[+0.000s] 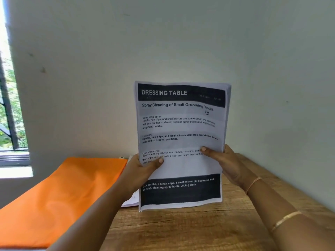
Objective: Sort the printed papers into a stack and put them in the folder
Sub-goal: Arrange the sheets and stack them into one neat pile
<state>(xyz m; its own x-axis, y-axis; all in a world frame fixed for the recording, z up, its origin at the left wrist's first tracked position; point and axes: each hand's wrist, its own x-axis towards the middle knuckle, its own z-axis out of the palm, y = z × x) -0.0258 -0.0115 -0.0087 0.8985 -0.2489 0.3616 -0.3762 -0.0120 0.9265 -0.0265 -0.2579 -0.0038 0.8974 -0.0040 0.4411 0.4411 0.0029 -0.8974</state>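
window (pixel 12 105): far left edge of view, greenery visible outside

orange folder (pixel 63 196): lies flat on the left part of the wooden table (pixel 181 230), beside the wall (pixel 163 42); neither hand touches it

loose sheet (pixel 129 202): white, flat on the table between the folder and the held papers, mostly hidden by the left wrist

left hand (pixel 143 171): grips the left edge of the stack of printed papers (pixel 181 134); thumb pressed on the front face, remaining fingers curled out of sight behind

stack of printed papers: held upright above the table centre, front page facing the camera, heading "dressing table" legible, edges roughly aligned; contact between the bottom edge and the table cannot be determined

right hand (pixel 224 160): grips the right edge of the stack at about the same height; thumb flat on the front face, other fingers behind the sheets

two thin bangles (pixel 253 185): on the right forearm, well apart from each other
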